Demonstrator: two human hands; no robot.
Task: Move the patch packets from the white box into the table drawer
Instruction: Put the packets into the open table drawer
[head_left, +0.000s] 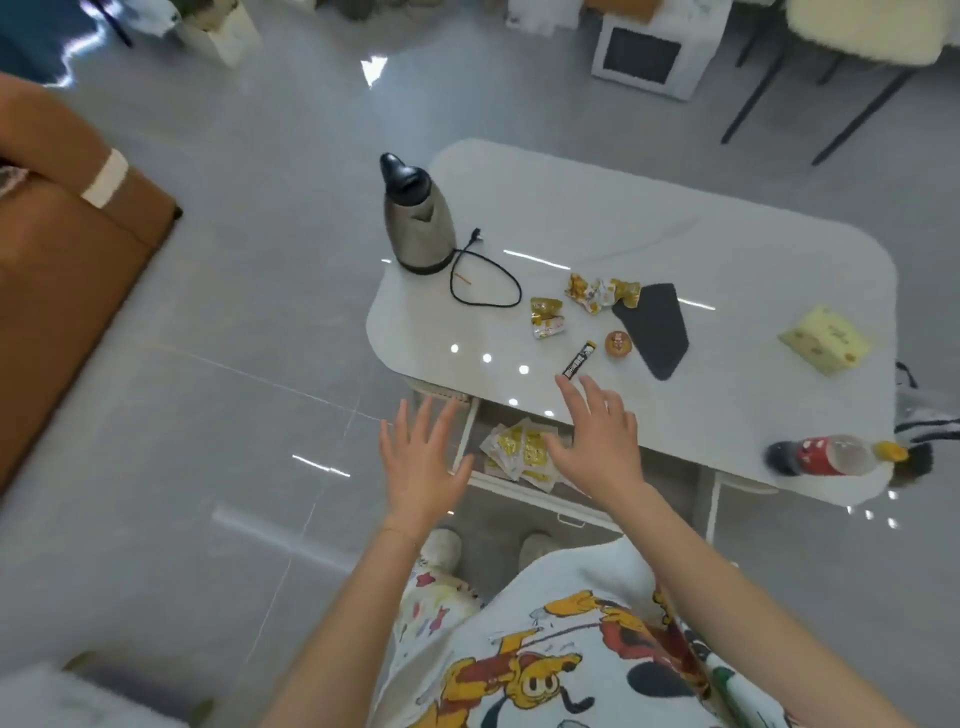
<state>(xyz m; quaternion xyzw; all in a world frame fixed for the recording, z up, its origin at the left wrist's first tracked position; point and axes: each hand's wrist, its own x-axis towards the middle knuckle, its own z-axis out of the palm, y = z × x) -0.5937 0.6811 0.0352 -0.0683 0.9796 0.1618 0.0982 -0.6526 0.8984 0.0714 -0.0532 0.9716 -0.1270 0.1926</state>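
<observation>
Several white-and-yellow patch packets (514, 449) lie in a pile inside the pulled-out table drawer (524, 486) under the white table (727, 249). My left hand (421, 457) hovers with spread fingers just left of the drawer, holding nothing. My right hand (597, 436) is spread over the drawer's right part and the table's front edge, also holding nothing. No white box is in view.
On the table stand a steel kettle (418, 218) with its black cord (483, 275), yellow wrappers (600, 293), a small black stick packet (576, 361), an orange round lid (618, 344), a dark cloth (655, 327), a yellow sponge (826, 339) and a lying soda bottle (831, 457). A brown sofa (62, 260) is at the left.
</observation>
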